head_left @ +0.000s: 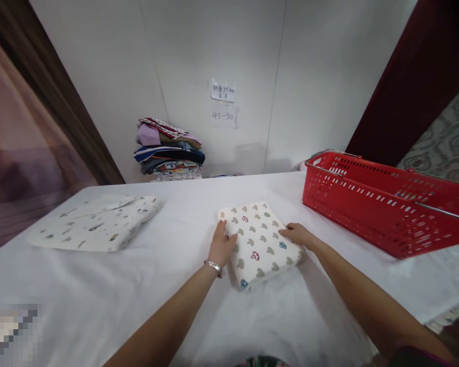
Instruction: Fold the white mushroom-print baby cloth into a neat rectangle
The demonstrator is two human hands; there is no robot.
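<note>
A folded white cloth (262, 239) printed with grey, red, blue and green mushrooms lies in the middle of the white-covered table (145, 295). My left hand (222, 244), with a silver bracelet at the wrist, holds its left edge, thumb on top and fingers along the side. At the right edge, my right hand (296, 234) grips the same cloth, its fingertips on the upper face and the rest of the fingers partly hidden. To the left lies a second folded white cloth (99, 224) with small grey and dark marks, apart from both hands.
A red plastic basket (367, 214) with metal handles stands on the right side of the table. Against the back wall rises a stack of folded fabrics (170, 153). Handwritten paper labels (222, 92) are taped to the wall. A curtain (26, 127) hangs at the left.
</note>
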